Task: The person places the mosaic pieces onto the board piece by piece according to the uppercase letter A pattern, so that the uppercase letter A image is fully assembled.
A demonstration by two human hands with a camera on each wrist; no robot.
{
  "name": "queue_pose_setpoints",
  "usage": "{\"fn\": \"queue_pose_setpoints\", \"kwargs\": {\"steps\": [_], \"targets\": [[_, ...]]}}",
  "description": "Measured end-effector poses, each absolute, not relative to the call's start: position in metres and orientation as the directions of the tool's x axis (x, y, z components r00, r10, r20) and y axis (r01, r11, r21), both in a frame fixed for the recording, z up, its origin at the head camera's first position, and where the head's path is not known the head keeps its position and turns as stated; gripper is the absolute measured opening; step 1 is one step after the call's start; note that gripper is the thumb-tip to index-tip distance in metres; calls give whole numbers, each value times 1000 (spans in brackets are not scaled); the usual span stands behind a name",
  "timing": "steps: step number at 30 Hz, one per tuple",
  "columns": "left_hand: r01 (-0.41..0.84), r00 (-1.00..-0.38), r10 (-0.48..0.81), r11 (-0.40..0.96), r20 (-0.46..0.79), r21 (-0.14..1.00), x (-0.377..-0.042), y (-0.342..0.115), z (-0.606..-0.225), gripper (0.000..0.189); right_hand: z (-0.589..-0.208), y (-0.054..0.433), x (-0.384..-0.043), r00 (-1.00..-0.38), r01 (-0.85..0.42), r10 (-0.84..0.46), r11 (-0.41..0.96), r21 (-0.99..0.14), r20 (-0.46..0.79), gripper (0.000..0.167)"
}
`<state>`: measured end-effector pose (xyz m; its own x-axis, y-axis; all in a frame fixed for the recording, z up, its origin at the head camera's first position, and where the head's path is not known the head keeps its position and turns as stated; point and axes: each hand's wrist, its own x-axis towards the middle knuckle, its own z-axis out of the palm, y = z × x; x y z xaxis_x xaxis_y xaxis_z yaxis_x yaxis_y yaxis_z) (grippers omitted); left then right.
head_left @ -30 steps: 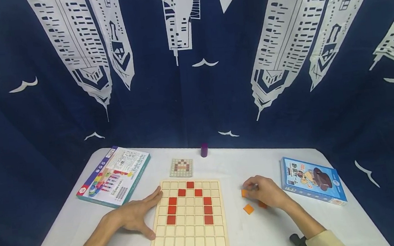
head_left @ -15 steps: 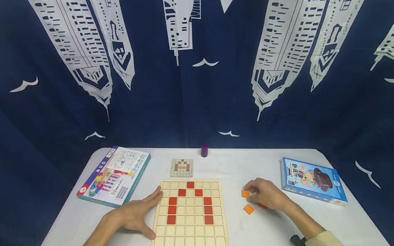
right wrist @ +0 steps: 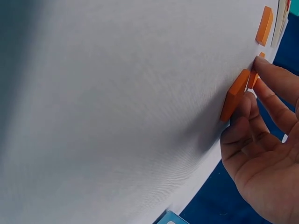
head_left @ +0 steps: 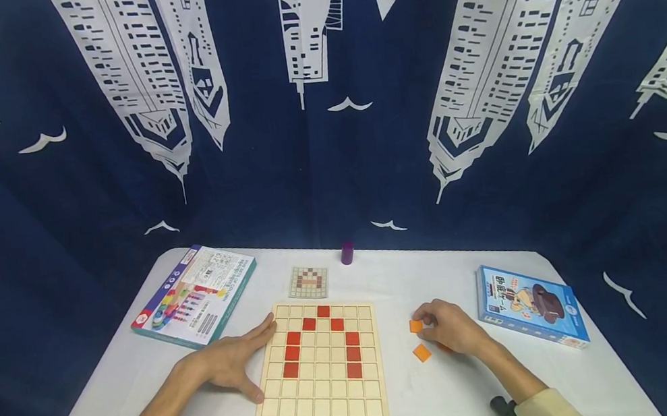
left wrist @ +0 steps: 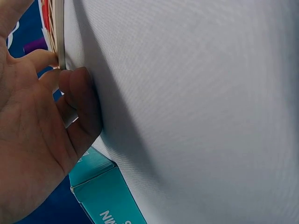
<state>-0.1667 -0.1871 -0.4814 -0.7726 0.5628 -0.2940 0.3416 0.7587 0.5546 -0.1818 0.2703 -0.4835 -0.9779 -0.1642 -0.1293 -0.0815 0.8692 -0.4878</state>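
A light wooden grid board lies flat on the white table, with several red square tiles forming a peaked arch on it. My left hand is spread along the board's left edge, thumb and fingertips touching its rim. To the right of the board, my right hand pinches an orange square tile between thumb and index finger, low over the table. A second orange tile lies just nearer to me. Partly under the palm sits another orange tile, plainer in the right wrist view.
Behind the board are a small pattern card and a purple cylinder. A teal-edged box lies at the left, a blue game box at the right. A dark blue printed curtain hangs beyond the table.
My right thumb and index finger have shifted to the sides of the far orange tile, which now shows more between them. The left hand and the board stay in place.
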Motion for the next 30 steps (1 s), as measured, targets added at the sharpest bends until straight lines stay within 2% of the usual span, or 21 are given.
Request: {"fn": "queue_pose_setpoints", "kwargs": {"steps": [15,30], "targets": [[334,-776,557,761,-296,556,-166,-188,-481,133,-486,269,-182,-981,-107,-177,846,-522,-85,26],[348,-773,565,758,-289,552,-167,-188,-482,133,-482,255,-181,-983,-94,-174,762,-641,-63,16]]}}
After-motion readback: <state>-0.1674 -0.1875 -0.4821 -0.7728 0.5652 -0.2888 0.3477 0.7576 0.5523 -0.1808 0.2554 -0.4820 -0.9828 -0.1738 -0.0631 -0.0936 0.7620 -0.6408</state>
